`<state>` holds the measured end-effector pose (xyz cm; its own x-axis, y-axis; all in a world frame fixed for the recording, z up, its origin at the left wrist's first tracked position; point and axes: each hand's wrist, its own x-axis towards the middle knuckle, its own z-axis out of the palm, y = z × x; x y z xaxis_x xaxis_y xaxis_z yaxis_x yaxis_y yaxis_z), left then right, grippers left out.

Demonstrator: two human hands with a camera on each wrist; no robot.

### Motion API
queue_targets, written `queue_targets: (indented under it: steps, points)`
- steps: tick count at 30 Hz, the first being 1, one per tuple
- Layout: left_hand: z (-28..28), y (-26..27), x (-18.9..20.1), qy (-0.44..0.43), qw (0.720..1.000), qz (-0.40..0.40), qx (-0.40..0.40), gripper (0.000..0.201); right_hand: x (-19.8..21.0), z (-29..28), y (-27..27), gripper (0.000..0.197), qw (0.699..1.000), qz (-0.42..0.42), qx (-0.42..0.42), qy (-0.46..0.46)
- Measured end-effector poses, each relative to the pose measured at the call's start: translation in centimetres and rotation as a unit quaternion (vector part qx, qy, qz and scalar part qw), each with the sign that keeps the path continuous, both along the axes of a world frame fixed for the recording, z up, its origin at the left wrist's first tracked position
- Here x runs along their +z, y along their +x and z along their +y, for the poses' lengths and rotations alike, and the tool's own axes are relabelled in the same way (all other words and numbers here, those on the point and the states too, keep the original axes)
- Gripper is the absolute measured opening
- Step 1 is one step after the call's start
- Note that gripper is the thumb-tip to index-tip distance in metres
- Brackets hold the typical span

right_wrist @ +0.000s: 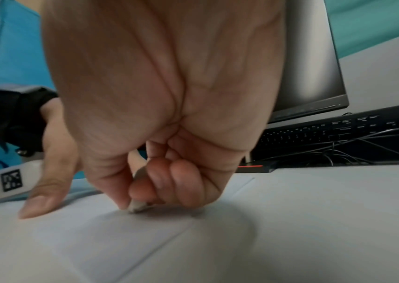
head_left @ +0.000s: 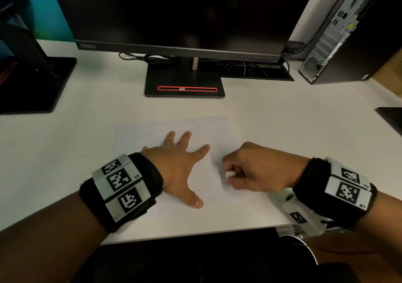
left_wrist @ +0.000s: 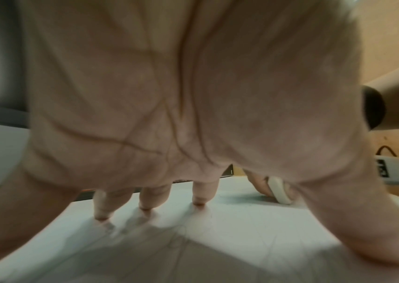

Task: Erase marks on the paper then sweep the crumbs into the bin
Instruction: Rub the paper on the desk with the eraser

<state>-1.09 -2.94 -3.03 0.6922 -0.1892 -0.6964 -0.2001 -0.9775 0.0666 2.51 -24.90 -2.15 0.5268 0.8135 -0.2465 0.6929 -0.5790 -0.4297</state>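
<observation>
- Black band w/ white square-code tags on each wrist; both forearms bare.
- L hand lies palm down on the paper, fingers straight & spread, holding nothing; left wrist view shows the fingertips pressed onto the sheet, palm arched a little above it.
- R hand sits just beside the L one, fingers curled tight round a small white eraser. Thumb & index pinch it; right wrist view has its greyed tip touching the paper.
- Eraser: pale, rounded, smooth-looking, most of it hidden in the grip. It lies between the two hands, near the L thumb.
- Paper: thin white sheet, flat, rectangular, faint pencil lines on it, hard to read. The eraser works its right half.
- Desk: matte white, smooth, straight front edge.
- Further back: monitor stand, flat black square base w/ a red-outlined slot.
- Monitor above it, dark screen, thin grey bezel.
- Black cables loop behind the stand; a keyboard lies there too, seen from the right wrist.
- Far right: PC tower, perforated metal rear panel, ports facing the desk.
- Far left: 2nd black stand base.
</observation>
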Motion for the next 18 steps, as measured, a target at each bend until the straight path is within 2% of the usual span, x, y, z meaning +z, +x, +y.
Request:
queue_targets:
  steps: [6,9,13,18]
  points:
    - [-0.1,-0.1,0.1,0.003,1.0,-0.002,0.001,0.133,-0.1,-0.1,-0.8,0.02,0.999,0.032,0.028,0.009]
    - [0.0,-0.1,0.1,0.002,1.0,-0.006,0.0,0.133,0.2,-0.2,-0.1,0.021,1.0,0.01,0.015,0.003]
    - [-0.2,-0.1,0.1,0.001,1.0,-0.007,0.002,0.132,-0.4,0.4,-1.2,0.02,0.998,0.026,0.045,0.026]
    - [-0.1,-0.2,0.1,0.001,1.0,-0.009,0.003,0.132,0.2,-0.3,0.1,0.022,1.0,-0.014,0.011,0.005]
